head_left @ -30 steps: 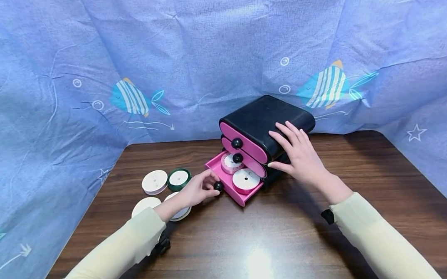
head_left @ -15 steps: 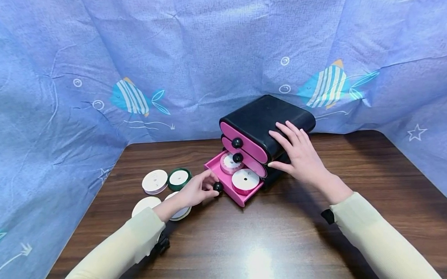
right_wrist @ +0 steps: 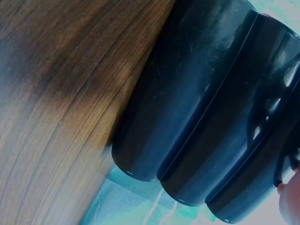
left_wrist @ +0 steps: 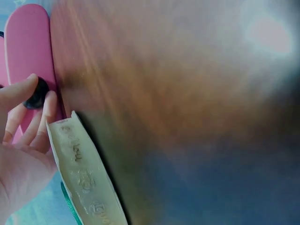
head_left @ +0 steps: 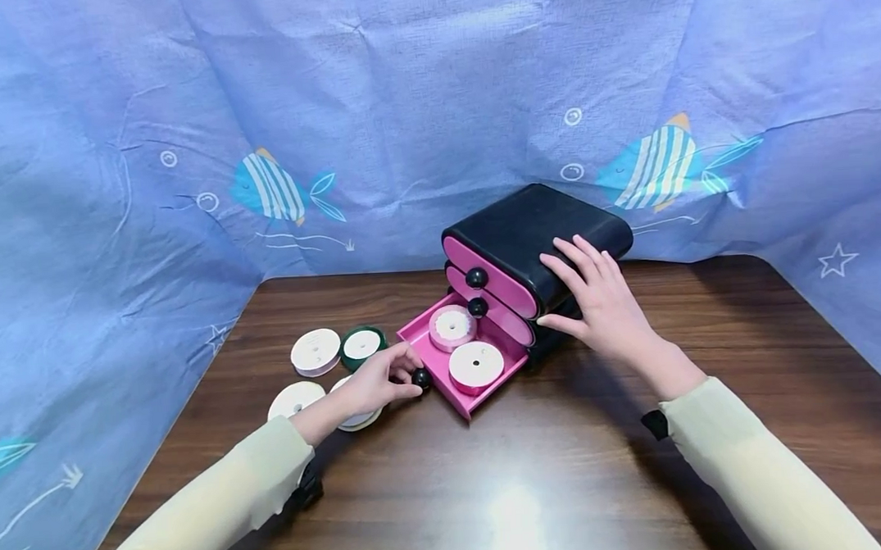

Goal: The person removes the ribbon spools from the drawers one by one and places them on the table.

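I had the left hand (head_left: 375, 382) pinching the bottom drawer's knob (head_left: 420, 378), drawer (head_left: 444, 365) partly out with two spools inside — mid-slide, I judged. Right hand (head_left: 597, 305) lay spread on the cabinet (head_left: 527, 230), bracing it; next called for a straight pull toward 7 o'clock.

You see a black drawer box (head_left: 534, 226) with pink drawer fronts and black knobs (head_left: 476, 277). At its 8 o'clock lie white spools (head_left: 315, 351) and one green spool (head_left: 362, 345). The counter (head_left: 567, 466) is dark brown wood; the curtain (head_left: 182, 114) is blue with striped fish.
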Demonstrator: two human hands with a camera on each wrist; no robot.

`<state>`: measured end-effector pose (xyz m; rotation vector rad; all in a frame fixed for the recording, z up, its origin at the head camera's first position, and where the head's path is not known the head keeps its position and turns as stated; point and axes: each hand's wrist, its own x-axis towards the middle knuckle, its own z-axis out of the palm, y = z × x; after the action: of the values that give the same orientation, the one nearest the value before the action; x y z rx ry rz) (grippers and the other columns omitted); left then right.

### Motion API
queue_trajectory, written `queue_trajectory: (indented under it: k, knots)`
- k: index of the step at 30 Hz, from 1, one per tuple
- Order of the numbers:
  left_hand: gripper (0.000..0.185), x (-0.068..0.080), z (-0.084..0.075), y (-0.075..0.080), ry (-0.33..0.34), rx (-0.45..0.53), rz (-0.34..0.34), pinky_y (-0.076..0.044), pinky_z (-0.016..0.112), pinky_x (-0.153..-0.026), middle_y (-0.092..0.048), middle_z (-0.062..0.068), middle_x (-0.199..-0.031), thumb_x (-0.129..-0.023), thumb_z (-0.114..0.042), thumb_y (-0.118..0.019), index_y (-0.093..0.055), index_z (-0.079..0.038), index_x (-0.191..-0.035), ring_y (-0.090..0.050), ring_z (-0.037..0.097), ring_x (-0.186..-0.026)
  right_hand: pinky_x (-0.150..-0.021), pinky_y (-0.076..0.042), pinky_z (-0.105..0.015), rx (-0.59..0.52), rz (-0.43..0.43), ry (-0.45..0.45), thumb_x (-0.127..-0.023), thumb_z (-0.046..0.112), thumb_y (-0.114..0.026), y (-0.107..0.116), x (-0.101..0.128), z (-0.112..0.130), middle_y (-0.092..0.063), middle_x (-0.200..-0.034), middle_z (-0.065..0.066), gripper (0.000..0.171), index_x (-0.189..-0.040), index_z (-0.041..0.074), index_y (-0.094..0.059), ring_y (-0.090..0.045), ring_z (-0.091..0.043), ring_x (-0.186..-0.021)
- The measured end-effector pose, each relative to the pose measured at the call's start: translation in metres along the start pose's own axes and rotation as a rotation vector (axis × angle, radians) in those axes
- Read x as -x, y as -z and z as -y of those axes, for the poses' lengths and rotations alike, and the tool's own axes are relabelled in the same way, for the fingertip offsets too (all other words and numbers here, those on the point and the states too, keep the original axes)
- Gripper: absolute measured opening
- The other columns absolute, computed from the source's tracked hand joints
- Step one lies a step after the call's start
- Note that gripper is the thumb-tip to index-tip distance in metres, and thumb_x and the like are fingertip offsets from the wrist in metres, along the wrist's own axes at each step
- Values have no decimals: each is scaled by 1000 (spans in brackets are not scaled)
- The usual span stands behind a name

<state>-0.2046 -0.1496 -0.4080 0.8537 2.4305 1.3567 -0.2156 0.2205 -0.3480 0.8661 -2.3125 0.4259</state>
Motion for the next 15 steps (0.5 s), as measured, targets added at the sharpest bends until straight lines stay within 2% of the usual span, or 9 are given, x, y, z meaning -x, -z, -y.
queue_trajectory:
  k: [8,15]
  knots:
    - [29,1,1,0,23,14,-19,-53,29,-77,-62,10,-97,-80,4,-76,-57,-1,-102,-63,19,-85,-109,-17,-62,-1,4,3,-88,74,-40,0,1,-2,-31,-152,-14,83,-146,14,-39,-19,-37,-142]
    - [28,3,0,12,5,67,-14,-54,32,-79,-63,14,-101,-83,0,-75,-59,2,-105,-66,22,-89,-109,-17,-61,-3,12,-6,-87,75,-40,1,0,0,-31,-152,-14,84,-146,15,-39,-19,-36,-142]
